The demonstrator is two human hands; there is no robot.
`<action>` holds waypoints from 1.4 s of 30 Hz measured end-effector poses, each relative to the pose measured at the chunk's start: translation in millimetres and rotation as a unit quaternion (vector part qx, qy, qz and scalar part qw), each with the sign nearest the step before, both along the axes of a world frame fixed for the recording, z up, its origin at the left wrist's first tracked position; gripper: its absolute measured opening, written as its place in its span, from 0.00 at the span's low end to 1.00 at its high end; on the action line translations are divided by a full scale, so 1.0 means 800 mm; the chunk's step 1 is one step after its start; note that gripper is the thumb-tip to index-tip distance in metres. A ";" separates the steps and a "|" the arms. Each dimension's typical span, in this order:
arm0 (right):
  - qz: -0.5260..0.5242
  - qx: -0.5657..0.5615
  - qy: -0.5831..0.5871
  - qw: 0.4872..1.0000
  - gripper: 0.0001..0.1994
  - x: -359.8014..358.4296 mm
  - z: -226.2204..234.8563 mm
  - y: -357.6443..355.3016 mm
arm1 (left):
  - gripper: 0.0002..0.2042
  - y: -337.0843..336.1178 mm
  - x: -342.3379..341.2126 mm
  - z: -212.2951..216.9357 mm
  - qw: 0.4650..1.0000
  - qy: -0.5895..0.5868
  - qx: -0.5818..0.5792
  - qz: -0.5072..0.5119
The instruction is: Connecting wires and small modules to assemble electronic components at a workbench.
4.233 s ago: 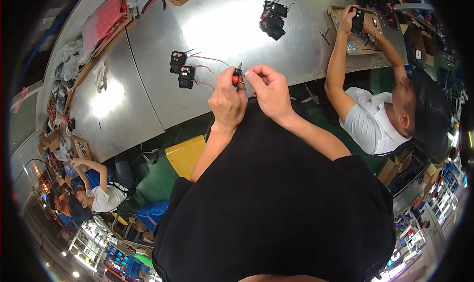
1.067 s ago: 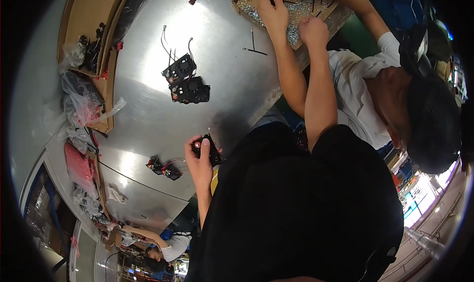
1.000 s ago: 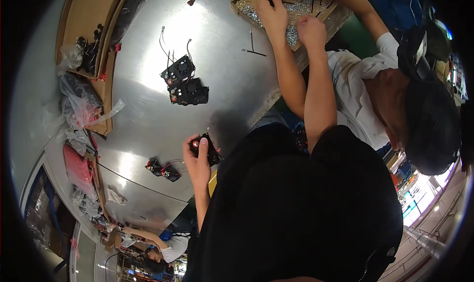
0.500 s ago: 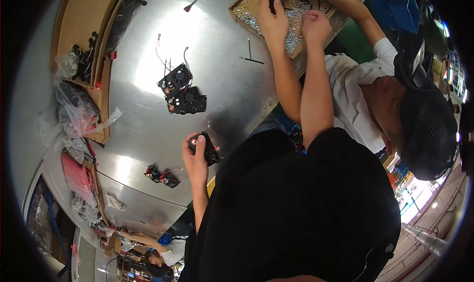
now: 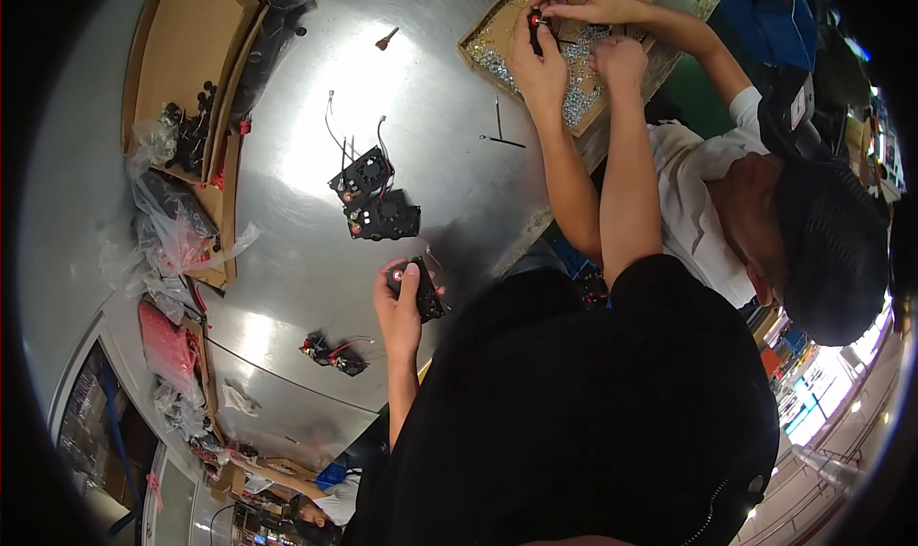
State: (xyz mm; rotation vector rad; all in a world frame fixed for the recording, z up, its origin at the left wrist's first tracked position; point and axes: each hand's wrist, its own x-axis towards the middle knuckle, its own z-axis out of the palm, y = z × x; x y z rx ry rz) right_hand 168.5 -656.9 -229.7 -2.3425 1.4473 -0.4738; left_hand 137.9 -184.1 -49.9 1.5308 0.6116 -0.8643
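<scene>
No readable text, labels, brands, numbers or signs.

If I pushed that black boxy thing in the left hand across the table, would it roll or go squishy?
Probably neither. The black boxy unit has a flat shape with corners, so it would likely slide. Its edges look straight in the left hand, so it seems stiff. It may be light, since that hand holds it alone.

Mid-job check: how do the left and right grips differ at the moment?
The left grip holds a black unit; the right grip is curled, and whether it holds anything is unclear. The left grip is close to the torso; the right grip is farther out, at the cardboard tray of small metal parts. Both are bare.
</scene>
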 end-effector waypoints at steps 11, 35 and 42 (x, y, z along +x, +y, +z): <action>0.045 -0.021 0.065 0.997 0.11 0.008 -0.015 -0.027 | 0.15 0.018 -0.016 -0.007 1.000 0.013 0.005 0.025; 0.063 0.021 0.151 0.986 0.12 0.008 -0.007 0.016 | 0.16 0.002 -0.049 0.010 0.999 0.003 -0.007 0.042; 0.097 0.031 0.172 0.980 0.09 -0.007 0.079 0.068 | 0.14 0.032 -0.057 0.002 0.999 0.005 -0.035 -0.012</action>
